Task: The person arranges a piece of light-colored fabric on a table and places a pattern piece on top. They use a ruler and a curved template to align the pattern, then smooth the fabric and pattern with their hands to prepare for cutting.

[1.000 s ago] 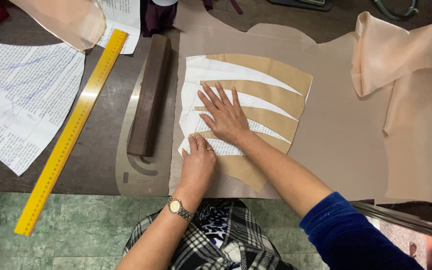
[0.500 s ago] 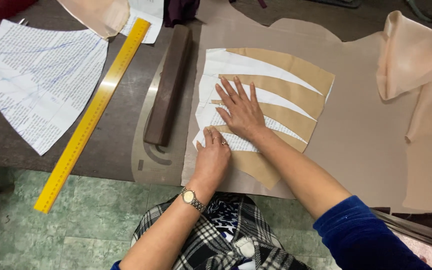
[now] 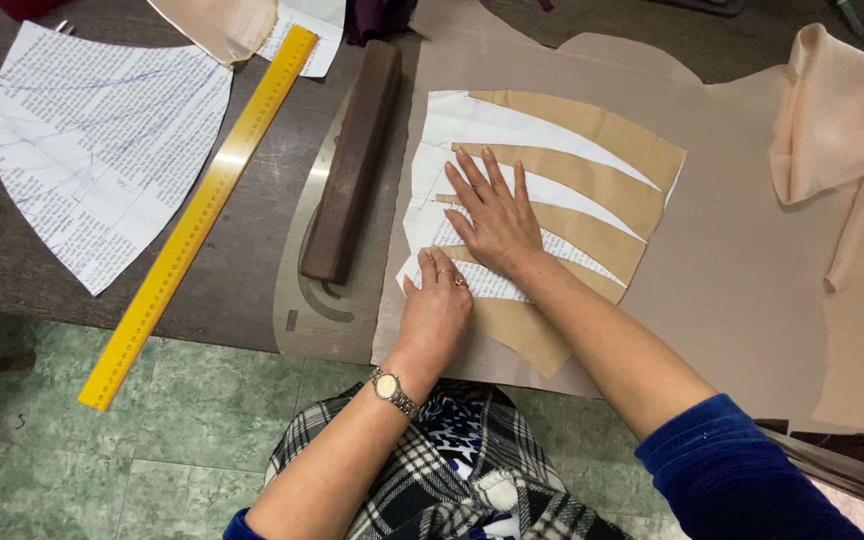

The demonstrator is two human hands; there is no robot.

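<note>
Head camera looks down on a person's two bare hands pressing a slashed white paper pattern [image 3: 472,125] onto a tan card backing [image 3: 642,160], which lies on a large beige sheet of leather-like material [image 3: 752,290]. Right hand [image 3: 497,215] lies flat, palm down, fingers spread and pointing away from the body, grasping nothing. Left hand [image 3: 435,310], fingers loosely curled, presses the pattern's near corner just below the right hand; it pins rather than grips. A metal wristwatch [image 3: 390,388] sits on the left wrist. Four white paper strips fan out from under the hands, their long axes running rightward to narrow tips. Left of the hands lie one dark wooden block [image 3: 354,160], one clear curved template [image 3: 302,290], one long yellow ruler [image 3: 202,215] set diagonally, and one fan-shaped printed paper piece [image 3: 92,150].
</note>
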